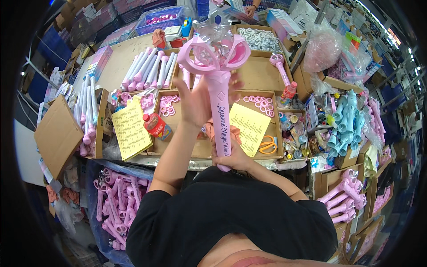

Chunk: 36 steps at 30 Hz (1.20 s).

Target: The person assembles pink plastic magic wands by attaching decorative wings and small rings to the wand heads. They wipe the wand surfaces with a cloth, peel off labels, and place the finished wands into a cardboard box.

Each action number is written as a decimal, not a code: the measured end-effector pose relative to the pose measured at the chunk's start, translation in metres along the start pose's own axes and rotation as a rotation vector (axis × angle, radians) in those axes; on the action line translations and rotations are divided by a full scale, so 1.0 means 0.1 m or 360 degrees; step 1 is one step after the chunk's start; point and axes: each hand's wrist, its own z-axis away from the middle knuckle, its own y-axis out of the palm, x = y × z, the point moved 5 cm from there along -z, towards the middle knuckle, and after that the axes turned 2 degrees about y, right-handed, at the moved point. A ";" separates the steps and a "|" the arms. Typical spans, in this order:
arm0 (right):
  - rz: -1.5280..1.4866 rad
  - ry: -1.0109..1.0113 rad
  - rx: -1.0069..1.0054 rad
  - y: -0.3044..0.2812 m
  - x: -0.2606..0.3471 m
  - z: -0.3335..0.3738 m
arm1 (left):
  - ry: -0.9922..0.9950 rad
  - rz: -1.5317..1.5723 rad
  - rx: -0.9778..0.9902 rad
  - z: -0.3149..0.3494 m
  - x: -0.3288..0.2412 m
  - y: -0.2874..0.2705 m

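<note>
A pink toy wand [219, 100] stands upright in front of me, with a clear crown-like top and dark lettering down its handle. Around the lower end of that handle, my right hand [235, 156] is closed. My left hand [198, 104] is raised beside the upper handle with its thumb and palm spread; part of its fingers goes behind the wand. An orange cloth [234, 133] shows behind the handle just above my right hand; whether I hold it I cannot tell. Pink rings [262, 103] lie in the cardboard tray [178, 149] beyond.
Yellow printed sheets [132, 129], a red-labelled bottle [156, 126] and orange scissors [267, 144] lie on the bench. White-and-pink sticks [149, 69] are lined up farther back. Pink wands fill a bag [116, 200] at lower left; light-blue parts [346, 122] are piled right. Another person's hand [250, 11] shows at the back.
</note>
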 end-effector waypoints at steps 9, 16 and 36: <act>0.0274 0.0118 -0.0097 -0.03 -0.03 -0.30 | -0.0106 -0.0227 -0.0061 -0.16 -0.28 -0.22; 0.0311 -0.0107 -0.0264 -0.05 0.01 -0.49 | -0.0076 -0.0521 -0.0032 0.13 -0.02 -0.40; 0.0307 0.0085 0.0023 0.03 -0.02 -0.52 | 0.0110 0.0241 0.0022 -0.45 -0.63 -0.37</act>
